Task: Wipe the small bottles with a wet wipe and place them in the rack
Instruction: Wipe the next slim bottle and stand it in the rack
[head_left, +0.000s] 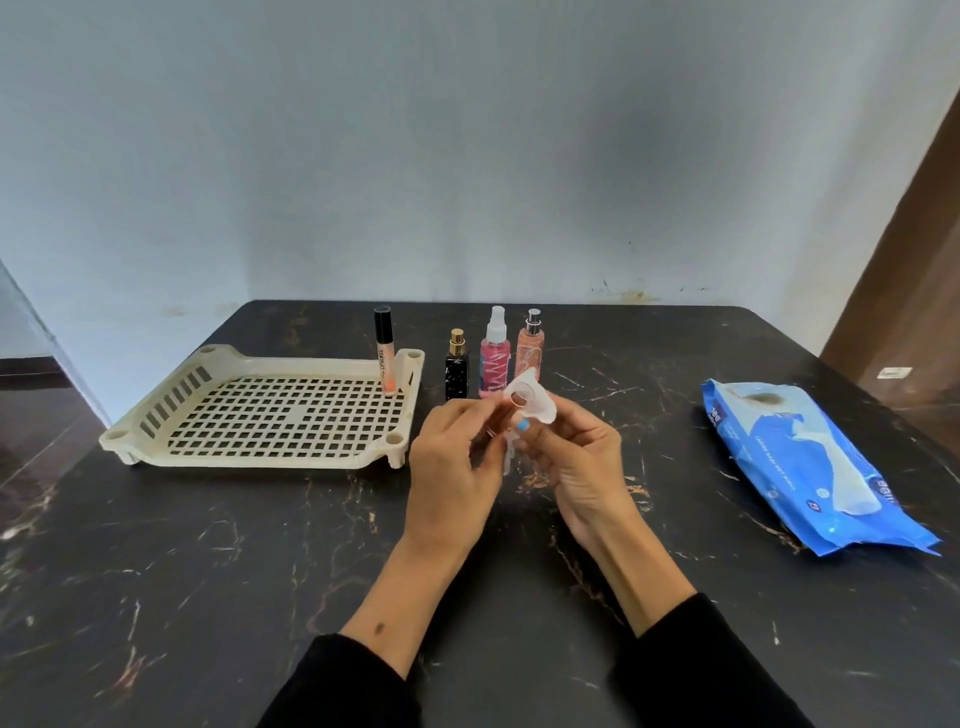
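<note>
Over the middle of the table, both hands hold a small clear bottle (519, 397), tilted with its round base towards me and its spray end pointing down. My left hand (452, 457) pinches the bottle's side. My right hand (576, 462) grips a white wet wipe (543, 410) wrapped round the bottle's base. A cream perforated rack (156, 447) lies to the left, and a lip gloss tube (385, 353) stands in its far right corner. Behind my hands stand a black bottle with a gold cap (457, 366), a pink spray bottle (493, 358) and a peach spray bottle (531, 345).
A blue pack of wet wipes (805, 467) lies on the right side of the black marble-patterned table (208, 571), with its flap open. A pale wall runs behind the table. A brown door edge shows at the far right.
</note>
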